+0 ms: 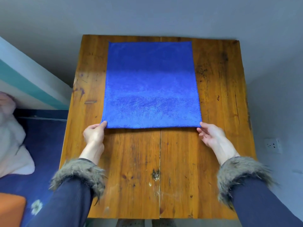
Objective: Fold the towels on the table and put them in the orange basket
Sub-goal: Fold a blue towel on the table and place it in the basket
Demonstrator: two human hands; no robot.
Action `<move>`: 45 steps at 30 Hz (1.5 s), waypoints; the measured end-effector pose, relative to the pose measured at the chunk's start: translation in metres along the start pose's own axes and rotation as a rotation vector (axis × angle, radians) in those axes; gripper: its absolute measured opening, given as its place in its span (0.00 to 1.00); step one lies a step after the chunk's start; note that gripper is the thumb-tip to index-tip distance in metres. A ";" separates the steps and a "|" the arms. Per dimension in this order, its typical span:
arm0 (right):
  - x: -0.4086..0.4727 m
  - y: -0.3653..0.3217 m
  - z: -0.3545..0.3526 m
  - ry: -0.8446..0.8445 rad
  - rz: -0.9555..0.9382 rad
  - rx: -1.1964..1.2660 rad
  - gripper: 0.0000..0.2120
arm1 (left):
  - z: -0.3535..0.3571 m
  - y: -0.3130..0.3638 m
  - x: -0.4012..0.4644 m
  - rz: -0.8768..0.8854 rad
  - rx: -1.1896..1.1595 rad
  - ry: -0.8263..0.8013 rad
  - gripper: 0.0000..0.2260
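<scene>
Wooden tabletop [131, 161]: blue towel [150, 84] flat, long axis 12–6; our left hand [94, 133] and right hand [211, 135] pinch near corners, equally close.

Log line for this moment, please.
towel: flat on table | left hand: pinches near-left corner | right hand: at near-right corner | fold: not started

towels: 1 blue towel [151, 86] | tables: 1 table [218, 102] | hands: 2

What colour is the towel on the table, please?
Blue, plain; the towel shows best in the head view.
</scene>
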State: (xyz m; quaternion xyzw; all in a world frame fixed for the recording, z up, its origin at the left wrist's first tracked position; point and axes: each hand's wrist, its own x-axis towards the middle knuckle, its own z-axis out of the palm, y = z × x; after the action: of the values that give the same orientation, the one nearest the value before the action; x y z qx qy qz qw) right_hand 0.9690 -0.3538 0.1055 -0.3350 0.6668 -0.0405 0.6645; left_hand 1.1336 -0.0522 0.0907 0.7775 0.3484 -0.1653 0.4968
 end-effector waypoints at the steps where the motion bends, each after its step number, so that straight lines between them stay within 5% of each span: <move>1: -0.003 0.001 -0.001 0.006 -0.015 -0.009 0.07 | -0.003 0.000 -0.002 -0.012 -0.078 -0.045 0.05; 6: -0.028 0.017 -0.018 0.024 -0.088 -0.095 0.07 | -0.036 -0.011 -0.023 -0.103 -0.247 -0.163 0.06; 11: -0.076 0.045 -0.063 -0.054 -0.210 -0.143 0.07 | -0.080 -0.026 -0.061 0.007 0.016 -0.234 0.07; 17: -0.119 0.042 -0.114 -0.216 -0.323 -0.092 0.09 | -0.116 0.002 -0.094 0.309 0.372 -0.637 0.04; 22: -0.127 0.034 -0.130 -0.286 -0.395 -0.222 0.13 | -0.124 0.022 -0.102 0.375 0.471 -0.763 0.07; 28: -0.127 0.025 -0.122 -0.082 -0.688 -0.728 0.12 | -0.122 0.025 -0.115 0.547 0.444 -0.579 0.11; 34: -0.125 0.003 -0.118 -0.060 -0.760 -0.885 0.04 | -0.125 0.019 -0.113 0.538 0.505 -0.526 0.07; 45: -0.105 -0.041 -0.063 -0.122 -0.755 -0.597 0.04 | -0.101 0.039 -0.091 0.432 0.146 -0.475 0.05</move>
State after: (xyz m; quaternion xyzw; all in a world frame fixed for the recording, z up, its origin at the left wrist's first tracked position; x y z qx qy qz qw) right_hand 0.9158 -0.3575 0.2238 -0.7313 0.4410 -0.0660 0.5162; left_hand 1.0882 -0.0073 0.2165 0.8066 0.0370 -0.2576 0.5308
